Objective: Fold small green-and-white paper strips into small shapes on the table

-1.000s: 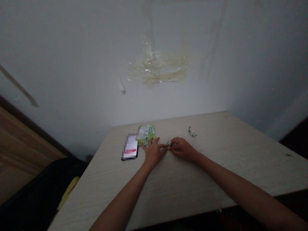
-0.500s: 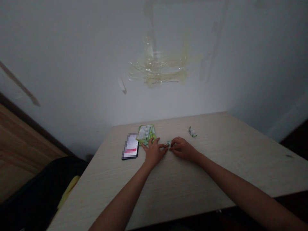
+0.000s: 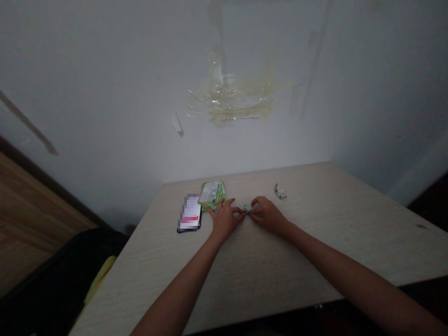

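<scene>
Small crumpled green-and-white wrapper [image 3: 246,207] on or just above the pale wood-grain surface [image 3: 280,275], pinched by the fingers of left hand [image 3: 224,220] and right hand [image 3: 268,213], flat green plastic packet [image 3: 211,193] by the left fingertips, black-edged rectangular phone [image 3: 190,213] beside it

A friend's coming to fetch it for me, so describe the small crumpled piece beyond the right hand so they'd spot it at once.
On the pale table against the wall, find the right hand. Beyond it, slightly right, lies a small crumpled white-and-green piece. Unlike the similar bit between that hand and the left hand, this lies untouched, and it is smaller than the green packet.
</scene>
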`<state>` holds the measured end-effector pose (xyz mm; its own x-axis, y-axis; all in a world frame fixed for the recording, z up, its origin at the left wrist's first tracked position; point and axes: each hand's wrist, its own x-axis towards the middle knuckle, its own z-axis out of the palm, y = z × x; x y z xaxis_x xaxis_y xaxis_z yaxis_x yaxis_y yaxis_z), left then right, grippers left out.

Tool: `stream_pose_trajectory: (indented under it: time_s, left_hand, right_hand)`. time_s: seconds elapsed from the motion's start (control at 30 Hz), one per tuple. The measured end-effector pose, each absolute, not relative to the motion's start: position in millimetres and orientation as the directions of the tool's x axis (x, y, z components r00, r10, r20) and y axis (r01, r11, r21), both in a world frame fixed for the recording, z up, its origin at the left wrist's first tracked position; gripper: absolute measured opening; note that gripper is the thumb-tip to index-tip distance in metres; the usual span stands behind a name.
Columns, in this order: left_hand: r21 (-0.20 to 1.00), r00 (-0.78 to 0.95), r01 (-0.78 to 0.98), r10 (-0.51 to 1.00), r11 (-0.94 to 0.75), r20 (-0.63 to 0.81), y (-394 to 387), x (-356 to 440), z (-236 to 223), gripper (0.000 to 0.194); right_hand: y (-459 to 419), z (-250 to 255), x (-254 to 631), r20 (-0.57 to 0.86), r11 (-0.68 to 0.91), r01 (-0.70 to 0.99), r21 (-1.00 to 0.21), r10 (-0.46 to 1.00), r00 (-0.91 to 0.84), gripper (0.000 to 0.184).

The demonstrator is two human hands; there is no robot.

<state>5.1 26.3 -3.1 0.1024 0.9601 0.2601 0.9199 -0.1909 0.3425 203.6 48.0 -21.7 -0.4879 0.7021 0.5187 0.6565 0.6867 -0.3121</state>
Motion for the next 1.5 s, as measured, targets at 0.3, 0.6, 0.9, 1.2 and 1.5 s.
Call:
stream_pose_trajectory:
  time_s: [0.3, 0.6, 0.9, 1.2, 1.5]
  left_hand:
    - [0.340, 0.133, 0.915, 0.959, -0.215, 0.250, 28.6, 3.2, -3.4, 0.013]
    - [0.365, 0.120, 0.908, 0.962, -0.207, 0.246, 30.3, 2.9, -4.7, 0.012]
    - [0.347, 0.121, 0.917, 0.965, -0.198, 0.233, 27.7, 4.6, -2.1, 0.014]
    - [0.338, 0.122, 0.919, 0.963, -0.201, 0.240, 26.7, 5.7, -1.7, 0.014]
    - [0.297, 0.138, 0.930, 0.954, -0.218, 0.268, 23.2, 3.9, -5.3, 0.017]
  right_hand:
    - [43.9, -14.3, 200.4, 0.429, 0.579, 0.773, -0.260, 0.786, -0.445, 0.019]
    - [42.7, -13.8, 196.1, 0.413, 0.496, 0.838, -0.229, 0.829, -0.378, 0.022]
    - [50.4, -14.7, 191.6, 0.473, 0.479, 0.858, -0.188, 0.809, -0.348, 0.019]
    - [51.7, -15.2, 190.1, 0.511, 0.472, 0.864, -0.174, 0.794, -0.330, 0.019]
    - [56.4, -19.6, 192.3, 0.532, 0.555, 0.797, -0.239, 0.761, -0.370, 0.019]
